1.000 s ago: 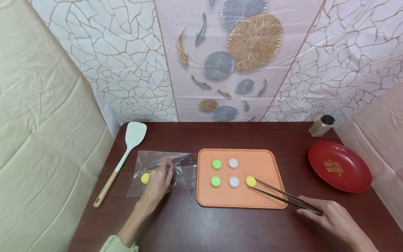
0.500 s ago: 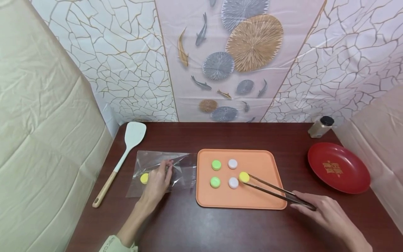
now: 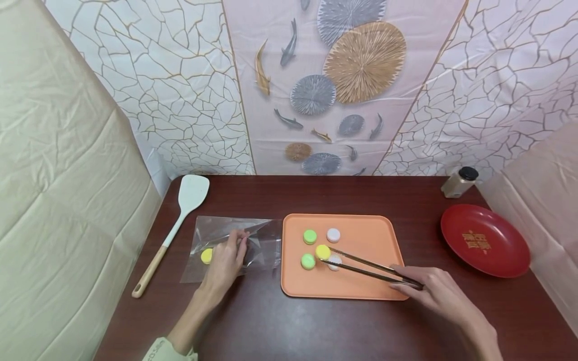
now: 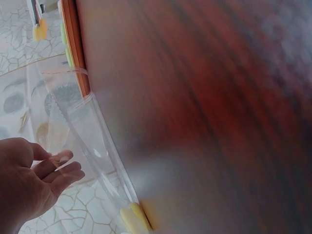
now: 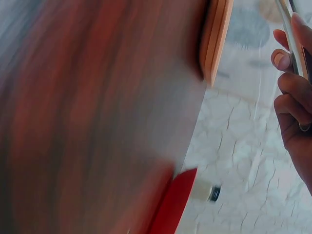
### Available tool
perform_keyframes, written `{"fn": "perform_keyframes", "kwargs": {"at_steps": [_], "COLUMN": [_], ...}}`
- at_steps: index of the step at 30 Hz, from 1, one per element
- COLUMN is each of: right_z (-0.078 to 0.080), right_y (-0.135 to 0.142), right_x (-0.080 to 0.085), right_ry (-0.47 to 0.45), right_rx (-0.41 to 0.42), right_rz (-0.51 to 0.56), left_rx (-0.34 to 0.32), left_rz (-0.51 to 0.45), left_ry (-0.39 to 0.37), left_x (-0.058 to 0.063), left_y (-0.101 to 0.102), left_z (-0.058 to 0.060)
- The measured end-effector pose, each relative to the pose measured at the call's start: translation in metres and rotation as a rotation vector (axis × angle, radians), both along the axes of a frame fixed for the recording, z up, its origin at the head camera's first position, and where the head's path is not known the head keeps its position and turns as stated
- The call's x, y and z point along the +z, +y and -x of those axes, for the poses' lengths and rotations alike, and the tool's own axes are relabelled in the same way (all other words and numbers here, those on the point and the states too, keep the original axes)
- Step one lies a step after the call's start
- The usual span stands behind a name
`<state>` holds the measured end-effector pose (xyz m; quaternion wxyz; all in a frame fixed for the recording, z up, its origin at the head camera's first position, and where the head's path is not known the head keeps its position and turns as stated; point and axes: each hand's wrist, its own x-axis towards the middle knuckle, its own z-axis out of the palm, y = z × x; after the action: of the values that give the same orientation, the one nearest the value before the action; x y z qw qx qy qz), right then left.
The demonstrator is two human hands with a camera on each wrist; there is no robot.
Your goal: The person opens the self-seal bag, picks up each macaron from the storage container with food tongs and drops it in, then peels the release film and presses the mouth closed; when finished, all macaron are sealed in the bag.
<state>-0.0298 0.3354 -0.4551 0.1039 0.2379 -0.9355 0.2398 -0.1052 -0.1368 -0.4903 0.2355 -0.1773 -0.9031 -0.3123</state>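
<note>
My right hand (image 3: pixel 440 291) grips metal tongs (image 3: pixel 361 271). Pinched in the tips is a yellow macaron (image 3: pixel 322 252), raised over the orange tray (image 3: pixel 361 288) and overlapping a white macaron (image 3: pixel 334 264) in the head view. Two green macarons, one of them at the front (image 3: pixel 308 261), and another white macaron (image 3: pixel 333 235) lie on that tray. With thumb and fingers my left hand (image 3: pixel 227 258) pinches the upper film of a clear plastic bag (image 4: pixel 105 146), lifting it. Inside the bag, at its left part, lies another yellow macaron (image 3: pixel 206 256), partly hidden by the hand.
Left of the bag lies a white spatula (image 3: pixel 182 215) with a wooden handle. A red plate (image 3: pixel 496 238) sits at the right, with a black-capped jar (image 3: pixel 459 183) behind it. Fabric walls stand along the table's back and sides.
My right hand has moved left, and the tongs have carried the yellow macaron up from the tray's right part, past the front white one. The left hand stays in place on the bag.
</note>
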Motion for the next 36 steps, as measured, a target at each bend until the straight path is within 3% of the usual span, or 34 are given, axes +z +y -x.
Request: {"fn": "perform_keyframes", "kwargs": {"at_steps": [8, 17, 25, 36], "right_z": [0.021, 0.038, 0.052, 0.074], "right_y": [-0.045, -0.098, -0.138, -0.188], "right_x": [0.004, 0.002, -0.002, -0.006], "right_ry": [-0.025, -0.036, 0.02, 0.044], "right_rx": [0.107, 0.117, 0.135, 0.16], "right_rz": [-0.005, 0.004, -0.071, -0.151], "left_rx": [-0.012, -0.016, -0.019, -0.009], "left_rz": [-0.013, -0.035, -0.047, -0.052], "left_ry": [0.013, 0.025, -0.015, -0.003], "left_x": [-0.001, -0.001, 0.003, 0.001], "left_y": [-0.001, -0.002, -0.002, -0.003], "left_z": [0.0, 0.001, 0.001, -0.001]}}
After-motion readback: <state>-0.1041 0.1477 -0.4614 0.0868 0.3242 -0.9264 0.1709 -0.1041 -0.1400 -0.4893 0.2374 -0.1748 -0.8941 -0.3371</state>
